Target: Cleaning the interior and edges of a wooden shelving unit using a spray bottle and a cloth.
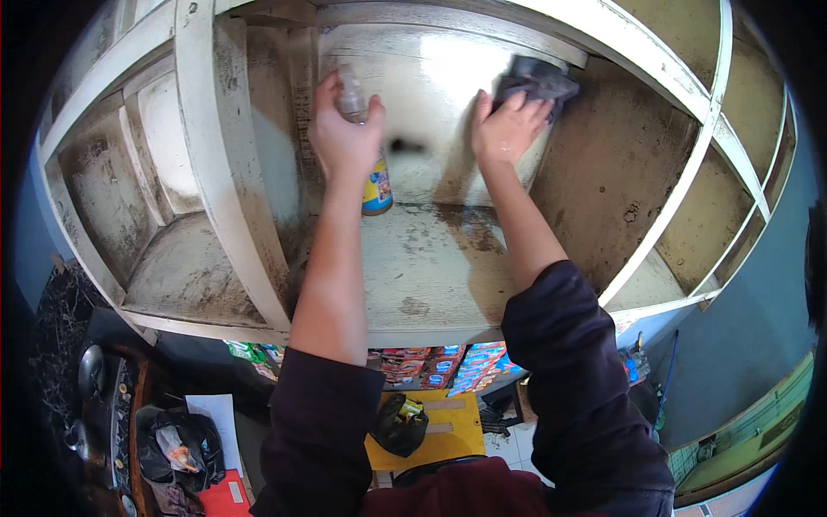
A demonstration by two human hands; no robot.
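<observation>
My left hand (349, 129) is wrapped around a spray bottle (378, 190) with a clear nozzle cap and a yellow and blue label. It holds the bottle inside the middle compartment of a white-painted wooden cabinet (226, 161). With spread fingers my right hand (513, 126) presses a dark grey cloth (536, 84) to the upper right of the compartment's back panel (426, 90). A bright glare lies on the panel beside the cloth. Dark stains mark the compartment floor (420, 271) and the brown right side wall (614, 168).
Wooden dividers frame further compartments on both sides. Hanging sachet packets (439, 368) show below the cabinet's front edge. Lower down are a yellow table (459, 430) with a black plastic bag (399, 426), another black bag (210, 439) and a gas stove (106, 413).
</observation>
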